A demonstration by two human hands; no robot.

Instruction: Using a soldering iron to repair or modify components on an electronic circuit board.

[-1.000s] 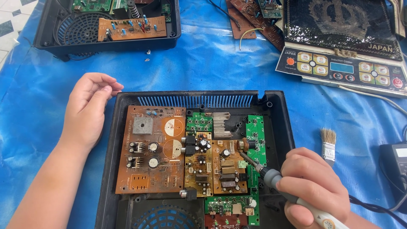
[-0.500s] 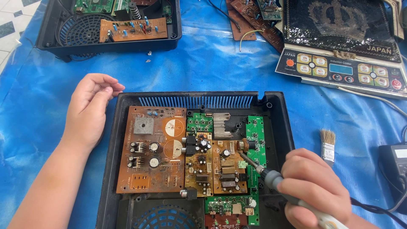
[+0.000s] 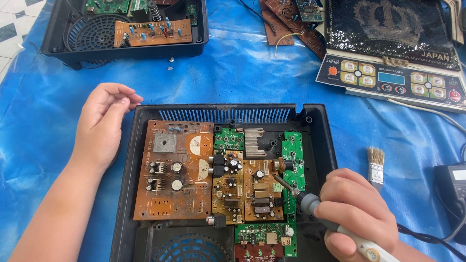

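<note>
Two hands work at one landmark, the open black plastic casing [image 3: 121, 194] lying on a blue tarpaulin [image 3: 242, 73]. Nearest, at the casing's right edge, the right hand [image 3: 357, 213] is closed in a fist-like grip around a soldering iron [image 3: 310, 201], whose dark tip reaches left onto the small brown circuit board [image 3: 262, 191] inside the casing, close to the narrow green board [image 3: 293, 162]. At the casing's upper left corner, the left hand [image 3: 102, 123] rests open and empty, fingers loosely curled, palm against the outer wall.

As I judge it, the tip sits among crowded capacitors and connectors, so a small slip could scorch a neighbouring part or bridge two joints. The iron's cable trails off right of the casing and could snag and jerk the tip. The casing's wall is close to the barrel and might melt if touched.

Left within the casing lies a large brown power board [image 3: 172, 170], with a finned heat sink [image 3: 255, 143] above the middle. Right of the casing lies a small paintbrush [image 3: 375, 167]. Beyond it to the right is an induction cooker top [image 3: 393, 48], black glass with a pale crown emblem and a white strip of round coloured buttons and a blue display. Beyond it to the left stands a second black casing [image 3: 126, 29] holding an orange board.
</note>
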